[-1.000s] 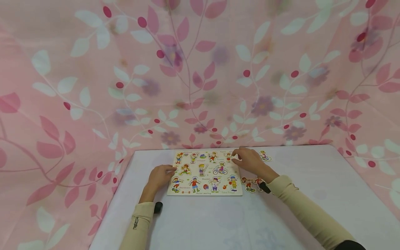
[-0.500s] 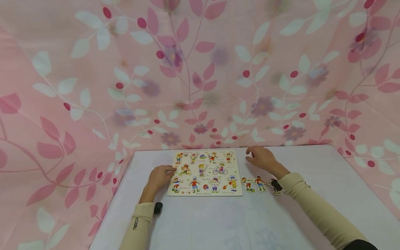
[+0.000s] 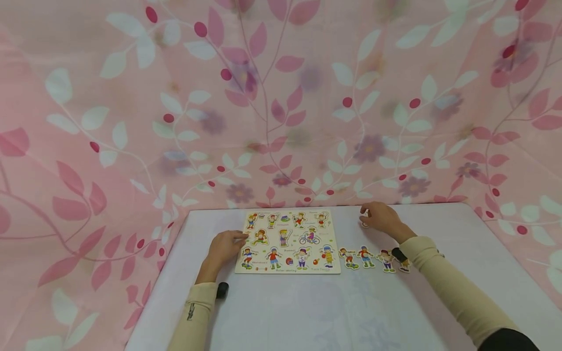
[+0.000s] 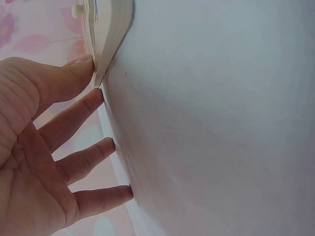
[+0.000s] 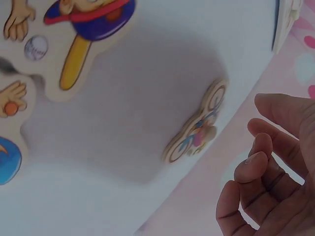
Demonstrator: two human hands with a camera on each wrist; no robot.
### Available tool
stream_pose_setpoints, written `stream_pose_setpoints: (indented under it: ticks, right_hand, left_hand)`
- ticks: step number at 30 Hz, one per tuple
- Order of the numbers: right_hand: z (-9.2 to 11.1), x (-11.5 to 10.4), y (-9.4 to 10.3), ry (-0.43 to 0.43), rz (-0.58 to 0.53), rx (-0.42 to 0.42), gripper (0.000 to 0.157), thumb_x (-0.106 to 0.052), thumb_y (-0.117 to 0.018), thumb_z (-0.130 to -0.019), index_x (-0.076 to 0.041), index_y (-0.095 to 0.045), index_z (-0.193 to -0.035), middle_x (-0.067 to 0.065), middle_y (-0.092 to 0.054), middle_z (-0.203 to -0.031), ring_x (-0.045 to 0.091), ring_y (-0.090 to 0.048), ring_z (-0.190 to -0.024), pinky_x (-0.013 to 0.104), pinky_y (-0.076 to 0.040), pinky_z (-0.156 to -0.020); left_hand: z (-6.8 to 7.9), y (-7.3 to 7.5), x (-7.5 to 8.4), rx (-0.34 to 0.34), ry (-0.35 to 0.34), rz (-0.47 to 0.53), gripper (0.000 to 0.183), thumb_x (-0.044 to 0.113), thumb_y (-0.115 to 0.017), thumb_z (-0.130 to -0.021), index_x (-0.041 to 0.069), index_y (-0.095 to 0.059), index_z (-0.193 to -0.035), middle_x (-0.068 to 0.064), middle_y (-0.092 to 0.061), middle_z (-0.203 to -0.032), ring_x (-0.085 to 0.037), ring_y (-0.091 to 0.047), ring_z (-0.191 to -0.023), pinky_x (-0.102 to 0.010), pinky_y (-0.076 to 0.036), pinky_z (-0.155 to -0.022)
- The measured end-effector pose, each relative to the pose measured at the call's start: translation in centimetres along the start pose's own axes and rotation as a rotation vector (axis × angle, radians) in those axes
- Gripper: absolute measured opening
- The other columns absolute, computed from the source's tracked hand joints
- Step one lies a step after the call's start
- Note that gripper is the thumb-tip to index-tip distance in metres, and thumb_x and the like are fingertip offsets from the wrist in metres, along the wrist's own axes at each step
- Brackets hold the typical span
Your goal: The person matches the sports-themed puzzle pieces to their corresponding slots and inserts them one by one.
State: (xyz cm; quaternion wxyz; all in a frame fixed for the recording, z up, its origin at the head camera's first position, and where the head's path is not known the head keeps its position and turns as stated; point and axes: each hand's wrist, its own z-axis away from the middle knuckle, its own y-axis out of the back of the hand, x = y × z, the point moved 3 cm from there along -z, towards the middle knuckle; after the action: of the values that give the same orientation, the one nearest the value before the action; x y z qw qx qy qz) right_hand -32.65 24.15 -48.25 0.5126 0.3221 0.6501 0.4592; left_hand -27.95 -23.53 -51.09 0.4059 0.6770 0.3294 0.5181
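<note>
My left hand (image 3: 225, 248) is at the left edge of a wooden peg puzzle board (image 3: 274, 253) printed with sports figures. In the left wrist view its thumb touches the board's corner, and the other straight fingers rest on the table. My right hand (image 3: 382, 218) is in the air beyond the board's right side, its fingers loosely bent with nothing between them. Below it a cyclist puzzle piece (image 5: 194, 125) with a small knob lies on the table, mostly hidden by the hand in the head view.
Right of the board lie a skateboarder piece (image 3: 349, 258), a roller-skater piece (image 3: 365, 257), a baseball player piece (image 3: 387, 261) and another piece (image 3: 405, 266) partly covered by the black wrist camera (image 3: 398, 254). A pink floral cloth (image 3: 281, 122) hangs behind the white table (image 3: 290, 312).
My right hand has moved right from the board's top right corner to over the cyclist piece, uncovering several pieces beside the board. The left hand has stayed in place.
</note>
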Motion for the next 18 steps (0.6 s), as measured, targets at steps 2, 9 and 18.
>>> stream_pose_setpoints:
  ticks: [2, 9, 18]
  right_hand:
    - [-0.1, 0.5, 0.0, -0.006, -0.006, -0.005, 0.022, -0.017, -0.070, -0.088, 0.000, -0.068, -0.102, 0.005, -0.059, -0.076, 0.019, -0.052, -0.064, 0.033, -0.043, -0.053]
    - [-0.3, 1.8, 0.2, -0.034, -0.004, -0.014, 0.020, -0.015, -0.070, -0.086, 0.000, -0.068, -0.099, 0.005, -0.061, -0.077, 0.020, -0.054, -0.067, 0.034, -0.044, -0.054]
    - [-0.3, 2.5, -0.1, -0.038, 0.008, -0.033, 0.012, -0.015, -0.070, -0.085, -0.004, -0.066, -0.087, 0.003, -0.058, -0.073, 0.019, -0.051, -0.062, 0.031, -0.040, -0.052]
  left_hand:
    - [0.0, 0.0, 0.0, -0.001, -0.001, -0.004, 0.022, 0.014, -0.074, -0.087, 0.013, -0.078, -0.109, -0.010, -0.070, -0.117, -0.034, -0.062, -0.113, -0.051, -0.047, -0.095]
    - [-0.1, 0.1, 0.1, -0.007, 0.004, -0.002, 0.022, 0.014, -0.073, -0.088, 0.013, -0.078, -0.109, -0.009, -0.070, -0.118, -0.033, -0.062, -0.113, -0.050, -0.047, -0.096]
    - [0.0, 0.2, 0.1, -0.011, -0.001, -0.009, 0.022, 0.014, -0.073, -0.088, 0.013, -0.078, -0.109, -0.009, -0.070, -0.117, -0.033, -0.062, -0.113, -0.049, -0.047, -0.095]
